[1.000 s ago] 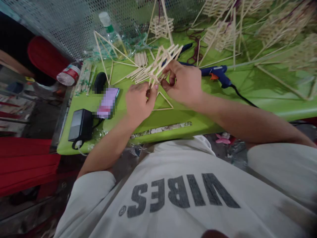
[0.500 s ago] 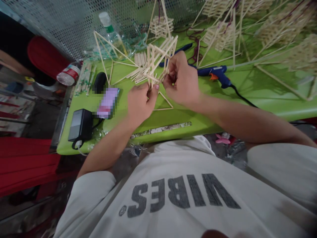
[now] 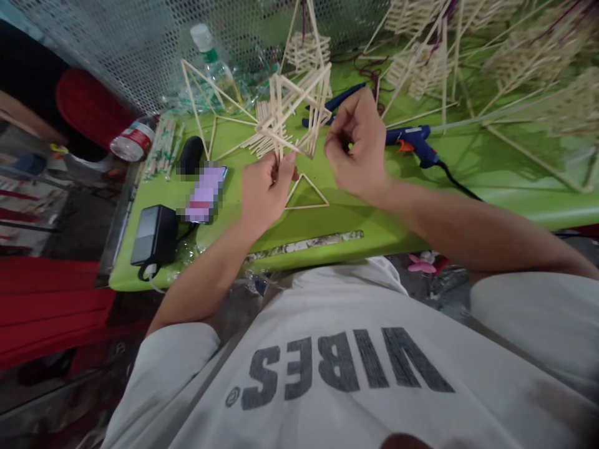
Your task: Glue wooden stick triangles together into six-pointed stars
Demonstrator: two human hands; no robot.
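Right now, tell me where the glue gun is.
In the head view, the glue gun lies on the green table, just beyond the right hand.

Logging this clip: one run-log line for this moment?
left hand: pinches pale wooden stick lattice | right hand: beside it, fingers curled | green table

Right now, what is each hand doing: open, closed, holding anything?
Left hand: closed on the pale wooden stick lattice frame.
Right hand: fingers curled, apart from the frame; whether it pinches anything cannot be told.

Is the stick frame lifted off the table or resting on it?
Lifted: the left hand pinches the stick frame at its lower corner, above the green table. The right hand is off it.
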